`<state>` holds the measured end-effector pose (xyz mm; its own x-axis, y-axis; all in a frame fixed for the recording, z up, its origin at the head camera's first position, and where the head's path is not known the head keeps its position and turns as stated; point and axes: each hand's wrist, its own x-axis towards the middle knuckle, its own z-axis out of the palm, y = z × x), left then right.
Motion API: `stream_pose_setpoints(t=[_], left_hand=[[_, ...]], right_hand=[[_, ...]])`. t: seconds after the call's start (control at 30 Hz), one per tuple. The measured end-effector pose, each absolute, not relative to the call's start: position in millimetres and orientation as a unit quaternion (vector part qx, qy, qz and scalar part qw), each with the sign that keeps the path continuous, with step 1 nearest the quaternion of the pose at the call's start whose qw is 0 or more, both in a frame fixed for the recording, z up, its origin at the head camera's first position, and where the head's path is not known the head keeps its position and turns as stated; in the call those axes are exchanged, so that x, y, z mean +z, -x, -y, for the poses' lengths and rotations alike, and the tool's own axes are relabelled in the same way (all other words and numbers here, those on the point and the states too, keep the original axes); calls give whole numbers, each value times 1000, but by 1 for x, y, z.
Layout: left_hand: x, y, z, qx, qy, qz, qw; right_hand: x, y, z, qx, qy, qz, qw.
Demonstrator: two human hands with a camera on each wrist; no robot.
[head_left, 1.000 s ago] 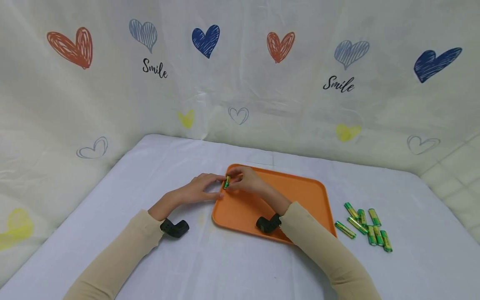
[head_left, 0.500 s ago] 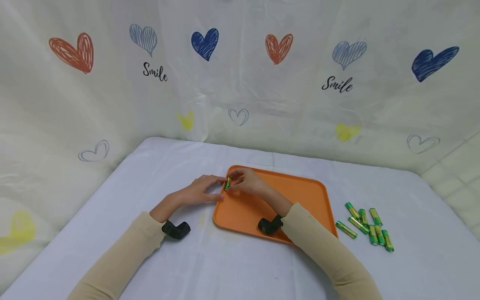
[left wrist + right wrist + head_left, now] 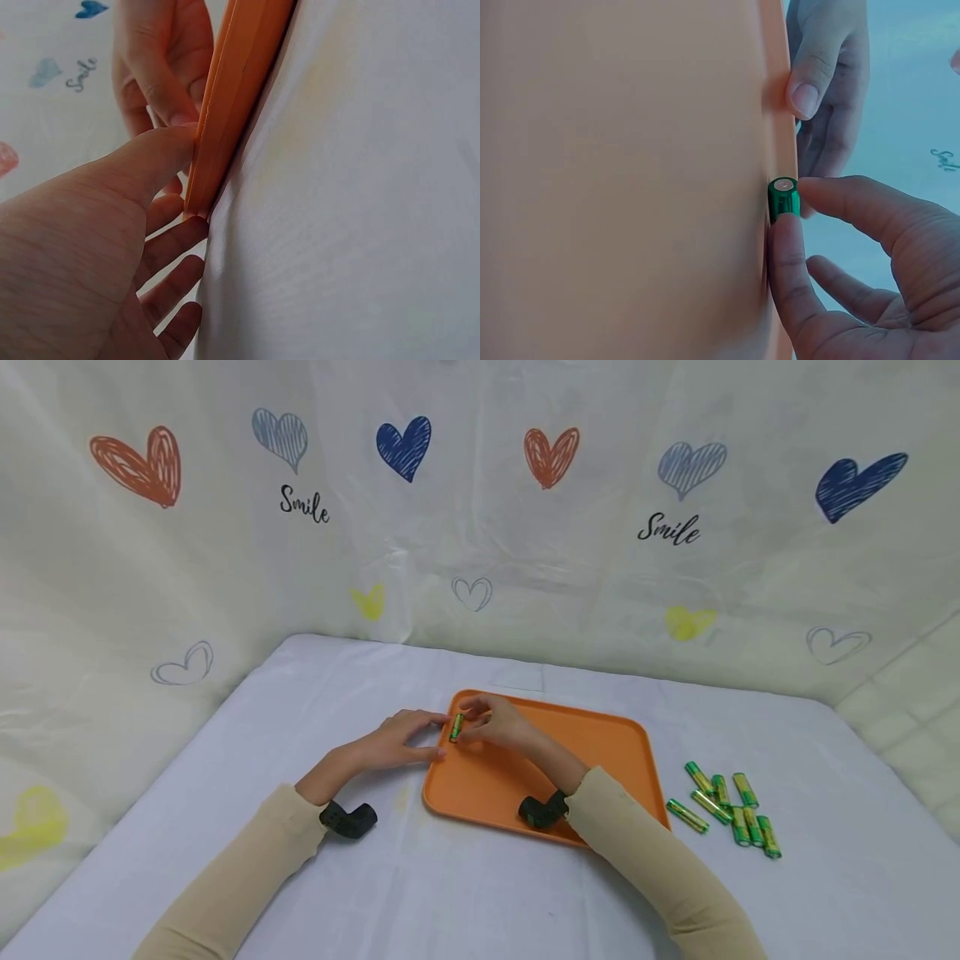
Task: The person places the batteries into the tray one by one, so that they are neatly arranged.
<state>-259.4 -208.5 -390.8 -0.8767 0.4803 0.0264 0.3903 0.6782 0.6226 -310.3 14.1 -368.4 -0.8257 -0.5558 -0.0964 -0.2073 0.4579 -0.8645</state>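
A small green-and-yellow battery (image 3: pixel 456 727) lies lengthwise along the left rim, inside the orange tray (image 3: pixel 600 743). My right hand (image 3: pixel 497 722) is at it; in the right wrist view its thumb and a finger touch the green end of the battery (image 3: pixel 784 198), pinching it lightly. At the tray's left edge, my left hand (image 3: pixel 397 740) rests with fingers and thumb extended. The left wrist view has that hand's thumb (image 3: pixel 169 150) against the orange rim (image 3: pixel 240 82), its other fingers spread along the outside. The battery is hidden there.
Several loose batteries (image 3: pixel 708 806) lie on the white tablecloth (image 3: pixel 360 885), right of the tray. A white curtain (image 3: pixel 480 510) printed with hearts hangs behind the table. Each wrist carries a black mount, one of them the left mount (image 3: pixel 348 820).
The battery shows more fully now and has settled slightly inward along the tray's left rim, as the right fingers ease off it a little. The left hand stays at the edge.
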Motion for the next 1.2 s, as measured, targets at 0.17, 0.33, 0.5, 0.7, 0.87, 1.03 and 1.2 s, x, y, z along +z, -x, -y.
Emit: stream_pose_setpoints(t=[0.17,0.33,0.5,0.7,0.87,1.03,1.2], left_hand=[[-390,259,208,322,-236,-914,70],[-389,258,206,328,-232,-913,74],[-390,259,206,326,-231,-914,71],[-390,259,205,324,-229,-915,69],[-390,259,204,321,-230,-916,68],[-389,259,204,319,-231,-916,69],[-388,258,203,322,-237,-914,69]], right_hand=[[-367,309,-19,-474,235,-827,190],[-367,309,-24,-467,234,-832,186],[-365,306,-30,-467,222,-836,184],[-364,305,-37,-470,215,-837,181],[-362,304,-44,-474,208,-837,176],[-361,304,-53,-475,215,-837,164],[-355,300,-62,-484,225,-830,162]])
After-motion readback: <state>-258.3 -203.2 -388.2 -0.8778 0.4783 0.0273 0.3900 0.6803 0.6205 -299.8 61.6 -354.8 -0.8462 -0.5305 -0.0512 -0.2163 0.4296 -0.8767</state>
